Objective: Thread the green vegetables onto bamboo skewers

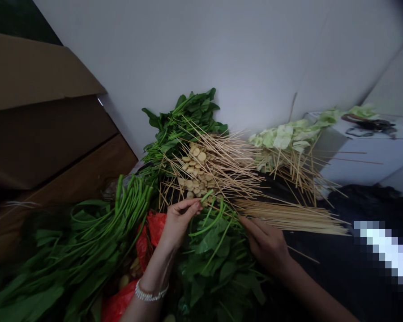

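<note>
My left hand (178, 220), with a bead bracelet at the wrist, pinches green stems of a leafy bunch (211, 250) lying in front of me. My right hand (267, 243) rests on the same greens, fingers closed and pointing left toward the stems, just below a bundle of bare bamboo skewers (289, 217). What the right fingers hold is hidden. Behind the hands lies a pile of skewers threaded with round tan slices (195, 172).
Long green stalks and leaves (87, 241) lie at the left over a red plastic bag (152, 232). More leafy greens (181, 120) lean on the white wall. Skewers of pale cabbage (285, 138) lie at right. Cardboard boxes (36, 112) stand at left.
</note>
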Demonstrator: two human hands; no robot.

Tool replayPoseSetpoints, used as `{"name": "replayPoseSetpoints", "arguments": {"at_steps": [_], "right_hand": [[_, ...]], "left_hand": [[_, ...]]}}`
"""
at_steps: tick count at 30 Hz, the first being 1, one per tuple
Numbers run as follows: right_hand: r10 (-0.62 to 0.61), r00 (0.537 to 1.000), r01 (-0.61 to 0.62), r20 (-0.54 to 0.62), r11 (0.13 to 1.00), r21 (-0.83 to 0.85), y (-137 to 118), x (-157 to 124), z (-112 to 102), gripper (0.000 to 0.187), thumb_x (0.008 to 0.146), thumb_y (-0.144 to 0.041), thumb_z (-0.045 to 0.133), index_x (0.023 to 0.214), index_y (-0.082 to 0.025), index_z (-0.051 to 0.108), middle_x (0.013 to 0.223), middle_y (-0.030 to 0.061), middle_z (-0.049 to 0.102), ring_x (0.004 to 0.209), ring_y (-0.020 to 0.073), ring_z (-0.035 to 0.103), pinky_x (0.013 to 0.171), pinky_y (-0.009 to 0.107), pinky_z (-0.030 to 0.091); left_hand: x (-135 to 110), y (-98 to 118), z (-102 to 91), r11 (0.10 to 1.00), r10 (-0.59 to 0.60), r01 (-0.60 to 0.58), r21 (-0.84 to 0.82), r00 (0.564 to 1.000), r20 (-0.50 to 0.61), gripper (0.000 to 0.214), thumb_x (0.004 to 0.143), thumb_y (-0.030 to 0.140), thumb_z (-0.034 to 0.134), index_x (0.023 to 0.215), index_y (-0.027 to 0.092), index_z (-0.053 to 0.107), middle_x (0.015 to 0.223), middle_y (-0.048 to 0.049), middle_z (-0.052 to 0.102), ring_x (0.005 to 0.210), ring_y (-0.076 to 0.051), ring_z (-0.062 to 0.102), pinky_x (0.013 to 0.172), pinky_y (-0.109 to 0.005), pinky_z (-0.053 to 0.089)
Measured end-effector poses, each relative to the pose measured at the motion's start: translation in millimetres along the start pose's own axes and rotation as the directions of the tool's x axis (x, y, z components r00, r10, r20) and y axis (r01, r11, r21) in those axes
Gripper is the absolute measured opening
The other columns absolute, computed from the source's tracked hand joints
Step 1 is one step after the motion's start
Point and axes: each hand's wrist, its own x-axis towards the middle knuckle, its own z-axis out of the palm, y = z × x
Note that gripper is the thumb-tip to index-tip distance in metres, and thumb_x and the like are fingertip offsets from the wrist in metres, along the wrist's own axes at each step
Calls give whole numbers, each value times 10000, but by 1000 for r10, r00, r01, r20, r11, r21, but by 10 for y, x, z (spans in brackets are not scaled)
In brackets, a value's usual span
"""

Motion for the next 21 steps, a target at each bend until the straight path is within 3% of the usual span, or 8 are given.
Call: {"name": "replayPoseSetpoints", "arguments": {"at_steps": [11,15,18,21], "right_hand": [[13,1000,-13,-5,996,84,-64,-38,69,359,882,-18,461,1185,-151,600,725,21,643,587,114,600,542,225,433],[19,1000,-19,-4,996,82,-80,-20,74,311,899,-50,477,1158,-158,609,714,15,644,580,113,606,530,218,434],[45,998,-43,-50,998,43,-11,11,37,288,898,-61,483,1125,-178,617,744,18,675,615,125,637,568,219,465],[138,980,-144,-146,989,-29,130,55,-47,229,916,-131,493,1088,-204,626,836,34,717,721,150,681,637,230,501]], "left_hand": [[-57,15,102,985,-152,159,-72,984,94,260,571,347,867,737,166,782,631,-23,725,566,-108,605,577,-204,483],[-68,22,102,989,-147,149,1,977,153,279,593,388,852,726,154,778,641,-26,723,583,-115,598,615,-218,480],[-35,22,70,993,-108,113,-33,986,130,384,665,499,779,843,159,782,745,-45,743,650,-131,615,631,-221,473],[-13,23,58,996,-34,40,-75,997,71,404,759,525,690,938,170,763,790,-44,730,676,-127,610,627,-216,465]]}}
